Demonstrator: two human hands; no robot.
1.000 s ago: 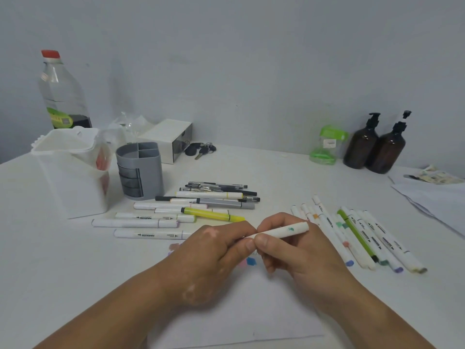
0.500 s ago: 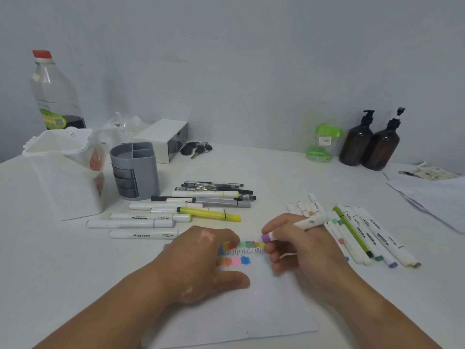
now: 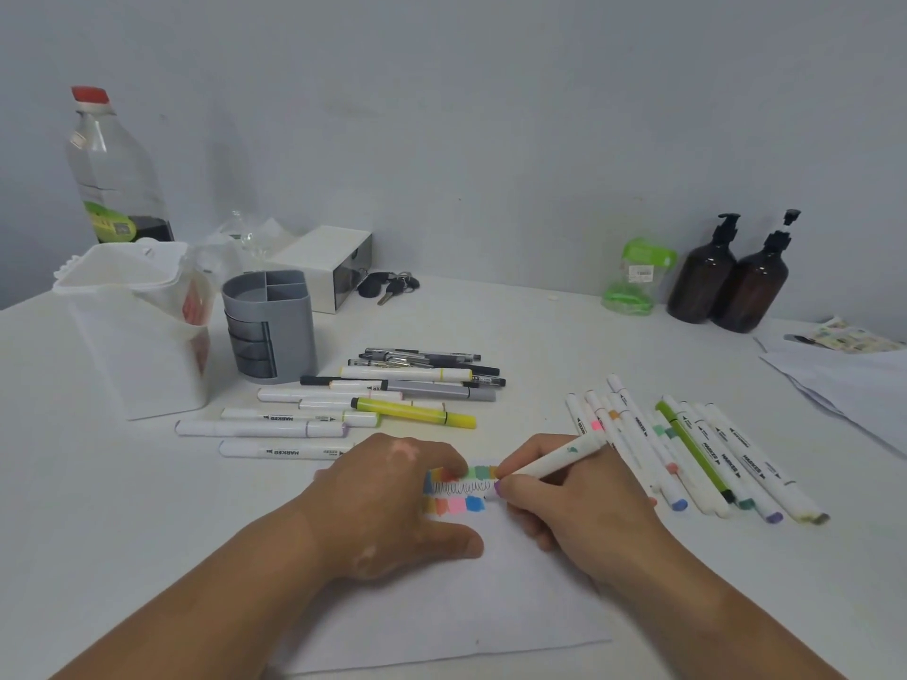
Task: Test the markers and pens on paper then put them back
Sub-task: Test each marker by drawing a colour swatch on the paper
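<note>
My right hand (image 3: pixel 574 503) grips a white marker (image 3: pixel 554 458) with its purple tip down on the white paper (image 3: pixel 466 601), just right of several coloured swatches (image 3: pixel 459 490) and a scribbled line. My left hand (image 3: pixel 392 503) lies flat on the paper with fingers spread, holding the sheet down. One group of markers and pens (image 3: pixel 373 400) lies left of centre; another row of white markers (image 3: pixel 687 454) lies to the right. The grey pen holder (image 3: pixel 270 326) stands behind the left group.
A white tub (image 3: pixel 137 336) and a plastic bottle (image 3: pixel 115 174) stand at the left. A white box (image 3: pixel 329 262) and keys (image 3: pixel 387 284) sit behind the holder. Two brown pump bottles (image 3: pixel 731 282), a green container (image 3: pixel 635 277) and loose papers (image 3: pixel 844 375) are at the right.
My hands came apart after uncapping the marker. The left hand dropped flat onto the paper and the right hand lowered the purple tip to the sheet.
</note>
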